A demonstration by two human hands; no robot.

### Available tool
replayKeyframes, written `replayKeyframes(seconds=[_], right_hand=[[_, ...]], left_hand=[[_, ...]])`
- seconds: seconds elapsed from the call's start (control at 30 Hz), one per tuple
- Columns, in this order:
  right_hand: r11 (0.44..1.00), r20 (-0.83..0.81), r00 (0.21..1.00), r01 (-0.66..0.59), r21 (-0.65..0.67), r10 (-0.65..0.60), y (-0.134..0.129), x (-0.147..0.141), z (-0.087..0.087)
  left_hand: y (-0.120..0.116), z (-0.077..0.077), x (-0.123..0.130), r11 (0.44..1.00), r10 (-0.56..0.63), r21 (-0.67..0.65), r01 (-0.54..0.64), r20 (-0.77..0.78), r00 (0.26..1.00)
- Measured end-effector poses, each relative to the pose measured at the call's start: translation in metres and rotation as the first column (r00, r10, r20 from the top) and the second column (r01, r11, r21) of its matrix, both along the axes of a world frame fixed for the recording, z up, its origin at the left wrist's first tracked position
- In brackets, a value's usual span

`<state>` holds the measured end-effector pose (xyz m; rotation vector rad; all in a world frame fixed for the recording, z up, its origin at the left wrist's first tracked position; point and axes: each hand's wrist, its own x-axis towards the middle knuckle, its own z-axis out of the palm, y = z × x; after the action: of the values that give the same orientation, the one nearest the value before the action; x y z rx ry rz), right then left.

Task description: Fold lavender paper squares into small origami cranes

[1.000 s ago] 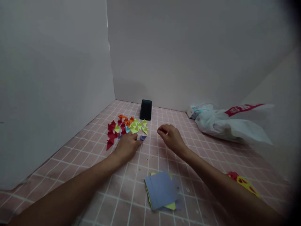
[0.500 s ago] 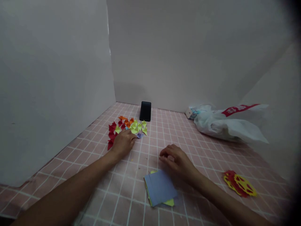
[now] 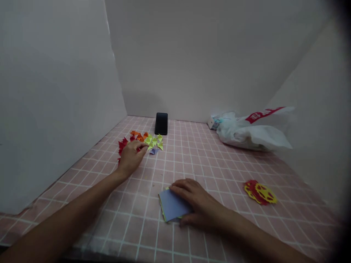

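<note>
My left hand [image 3: 132, 157] reaches over the folded paper pieces at the back left, its fingertips close together; whatever they pinch is too small to make out. Around it lie red pieces [image 3: 122, 144], orange pieces [image 3: 140, 137] and yellow-green pieces [image 3: 154, 141]. A small purple folded piece [image 3: 154, 151] sits just right of its fingertips. My right hand [image 3: 193, 201] rests over the right part of a stack of square paper, blue-purple sheet [image 3: 173, 205] on top, thumb and fingers apart along its edges.
A dark phone [image 3: 161, 124] leans near the back wall. At the back right are a small box [image 3: 212, 122] and a white plastic bag [image 3: 246, 136]. Red and yellow cut-out shapes [image 3: 260, 192] lie at the right. A wall [image 3: 60, 91] bounds the left side.
My right hand has come down onto the paper stack from above it. My left hand has shifted slightly left off the purple piece. The whole view has shifted a little.
</note>
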<state>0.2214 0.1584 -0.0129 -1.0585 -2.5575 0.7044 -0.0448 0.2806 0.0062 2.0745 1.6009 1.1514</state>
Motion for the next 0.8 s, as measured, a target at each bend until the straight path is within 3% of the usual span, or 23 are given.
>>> replayKeyframes(seconds=[0.17, 0.33, 0.6, 0.7, 0.8], right_hand=[[0.997, -0.039, 0.997, 0.065, -0.033, -0.066, -0.004, 0.008, -0.003], [0.995, -0.12, 0.988, 0.094, -0.042, -0.098, -0.005, 0.013, -0.009], [0.988, -0.336, 0.931, 0.153, 0.011, -0.141, -0.003, 0.012, -0.017], [0.955, -0.442, 0.847, 0.25, -0.158, -0.295, -0.002, 0.01, -0.014], [0.783, -0.432, 0.672, 0.389, -0.486, -0.602, 0.001, 0.007, -0.005]], left_hand=[[-0.023, 0.02, 0.015, 0.964, -0.239, -0.133, 0.23, -0.057, 0.969], [-0.046, 0.013, 0.029, 0.877, -0.436, -0.234, 0.421, -0.017, 0.9], [-0.052, 0.001, 0.042, 0.817, -0.498, -0.294, 0.496, 0.071, 0.864], [-0.05, -0.001, 0.046, 0.8, -0.505, -0.302, 0.518, 0.126, 0.854], [-0.049, 0.0, 0.05, 0.752, -0.489, -0.332, 0.57, 0.299, 0.819]])
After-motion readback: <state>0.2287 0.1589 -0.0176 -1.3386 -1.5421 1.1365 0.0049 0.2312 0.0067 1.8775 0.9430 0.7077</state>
